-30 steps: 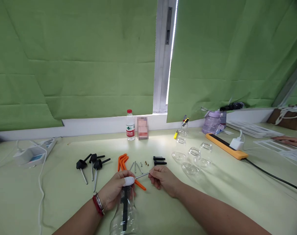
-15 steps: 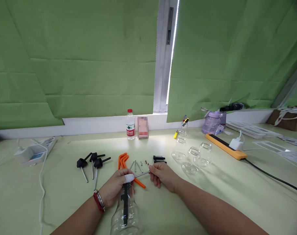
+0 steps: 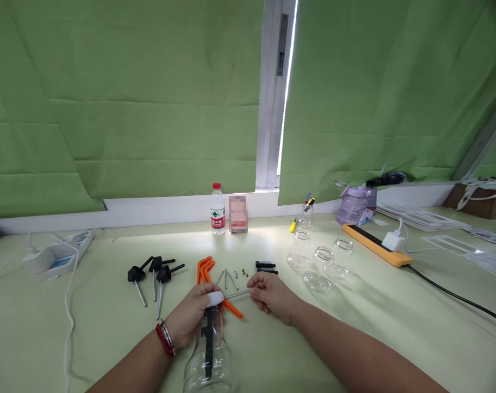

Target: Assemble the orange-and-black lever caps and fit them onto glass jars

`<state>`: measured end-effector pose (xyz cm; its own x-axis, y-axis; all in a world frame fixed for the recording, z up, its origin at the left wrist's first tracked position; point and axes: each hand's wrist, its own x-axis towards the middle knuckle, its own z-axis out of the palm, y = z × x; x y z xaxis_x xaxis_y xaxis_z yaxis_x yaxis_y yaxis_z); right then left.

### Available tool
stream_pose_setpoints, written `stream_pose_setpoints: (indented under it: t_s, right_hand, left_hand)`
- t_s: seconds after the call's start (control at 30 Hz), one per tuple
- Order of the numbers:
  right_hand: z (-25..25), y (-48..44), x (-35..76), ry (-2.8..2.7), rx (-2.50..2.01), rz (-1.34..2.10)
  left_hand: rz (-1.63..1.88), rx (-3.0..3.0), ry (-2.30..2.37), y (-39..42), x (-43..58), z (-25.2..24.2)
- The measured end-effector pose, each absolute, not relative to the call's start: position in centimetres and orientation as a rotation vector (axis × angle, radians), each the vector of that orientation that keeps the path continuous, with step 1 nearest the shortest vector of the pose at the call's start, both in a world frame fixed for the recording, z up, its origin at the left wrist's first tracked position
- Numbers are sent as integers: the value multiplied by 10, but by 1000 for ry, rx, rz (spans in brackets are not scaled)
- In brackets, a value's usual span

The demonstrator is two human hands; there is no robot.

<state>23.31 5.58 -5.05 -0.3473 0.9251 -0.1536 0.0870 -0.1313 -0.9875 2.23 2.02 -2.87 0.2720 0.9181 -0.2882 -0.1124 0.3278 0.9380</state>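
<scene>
My left hand (image 3: 198, 307), with a white wrap on its thumb, is closed around the neck of a clear bottle (image 3: 209, 357). A long black strip (image 3: 209, 349) runs down the bottle; I cannot tell whether it is inside or in front. My right hand (image 3: 270, 296) pinches a thin metal rod (image 3: 237, 295), whose other end reaches my left thumb and is hidden there. Just beyond my hands lie orange angled levers (image 3: 204, 268), more metal rods (image 3: 227, 279), tiny brownish parts (image 3: 244, 273) and black pieces with springs (image 3: 266, 266).
Black heads with metal tubes (image 3: 163, 274) lie at left, near a power strip (image 3: 61, 256) with a white cable. Clear jars (image 3: 323, 256) stand at right, before a purple jug (image 3: 351, 206) and an orange power strip (image 3: 374, 245). A water bottle (image 3: 217, 210) stands at the back.
My right hand has shifted slightly left, with the metal rod still pinched. My left hand keeps its hold on the bottle, nearly unmoved.
</scene>
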Motion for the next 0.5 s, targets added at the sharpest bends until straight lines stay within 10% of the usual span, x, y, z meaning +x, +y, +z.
stream_pose_setpoints:
  t_s: [0.5]
  right_hand:
    - [-57,59,232,-1433,-1167,1405]
  left_hand:
    - [890,964,1046,21,24,-25]
